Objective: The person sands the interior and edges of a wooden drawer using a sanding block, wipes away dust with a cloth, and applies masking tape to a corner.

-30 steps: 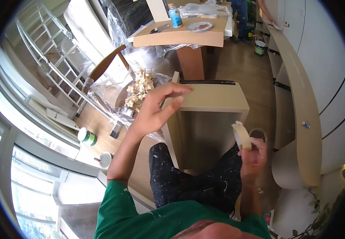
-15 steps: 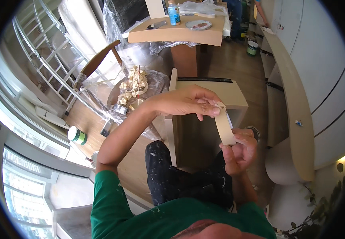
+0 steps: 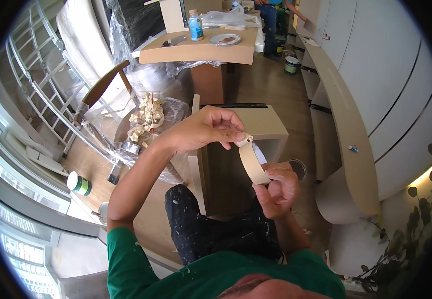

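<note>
Between my hands is a roll of beige masking tape [image 3: 252,162], its pale inner ring partly showing. My left hand [image 3: 215,128] pinches a crumpled bit at the roll's upper edge between thumb and fingers. From below, my right hand [image 3: 279,188] grips the roll, thumb on the near side and fingers curled at its rim. The roll is held above the beige drawer box [image 3: 267,121], in front of my paint-spotted dark trousers [image 3: 188,219].
A wooden chair [image 3: 107,92] with plastic sheeting bears crumpled tape strips [image 3: 147,114]. Ahead, a cardboard-covered table [image 3: 151,54] carries a bottle [image 3: 196,26] and a plate [image 3: 225,40]. Paint cans [image 3: 79,183] stand on the floor. A long cabinet ledge [image 3: 353,174] runs along the right; another person [image 3: 269,25] is far back.
The view has shifted, so the surroundings sit further left. Both hands still hold the tape roll, which is now turned to show more of its inner ring.
</note>
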Motion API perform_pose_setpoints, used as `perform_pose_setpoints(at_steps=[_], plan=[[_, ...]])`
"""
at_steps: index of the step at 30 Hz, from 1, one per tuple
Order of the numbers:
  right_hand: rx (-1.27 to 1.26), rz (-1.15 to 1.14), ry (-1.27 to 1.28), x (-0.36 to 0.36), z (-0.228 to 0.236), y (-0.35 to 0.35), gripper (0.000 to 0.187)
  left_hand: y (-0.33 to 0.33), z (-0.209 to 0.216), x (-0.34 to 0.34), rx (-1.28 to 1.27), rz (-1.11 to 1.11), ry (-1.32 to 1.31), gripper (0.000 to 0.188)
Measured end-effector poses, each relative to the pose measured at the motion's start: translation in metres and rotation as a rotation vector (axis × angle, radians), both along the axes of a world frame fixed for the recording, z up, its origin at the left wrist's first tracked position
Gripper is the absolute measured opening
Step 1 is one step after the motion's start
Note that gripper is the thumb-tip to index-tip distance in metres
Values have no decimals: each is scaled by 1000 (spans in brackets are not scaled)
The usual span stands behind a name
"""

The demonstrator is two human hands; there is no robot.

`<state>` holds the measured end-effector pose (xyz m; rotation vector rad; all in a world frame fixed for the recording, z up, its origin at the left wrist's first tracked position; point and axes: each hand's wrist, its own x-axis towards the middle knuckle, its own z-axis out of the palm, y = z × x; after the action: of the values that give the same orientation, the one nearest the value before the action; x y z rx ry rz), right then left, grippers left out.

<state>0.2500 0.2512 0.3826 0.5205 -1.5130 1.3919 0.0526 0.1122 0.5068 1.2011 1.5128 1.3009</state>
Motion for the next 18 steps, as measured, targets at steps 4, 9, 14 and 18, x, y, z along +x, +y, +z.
perform_pose_setpoints(at_steps=[4, 9, 14, 18], plan=[[-13, -37, -56, 3, -9, 3, 46, -3, 1, 6, 51, 33, 4, 17], [-129, -43, -111, 6, -23, 5, 51, -3, 7, 19, 87, 40, 22, 18], [-195, -2, -78, 9, -17, 6, 50, 2, -4, 20, 114, 103, 160, 21], [-209, 21, -20, 12, -11, 14, 48, 5, -4, 23, 148, 45, 10, 37]])
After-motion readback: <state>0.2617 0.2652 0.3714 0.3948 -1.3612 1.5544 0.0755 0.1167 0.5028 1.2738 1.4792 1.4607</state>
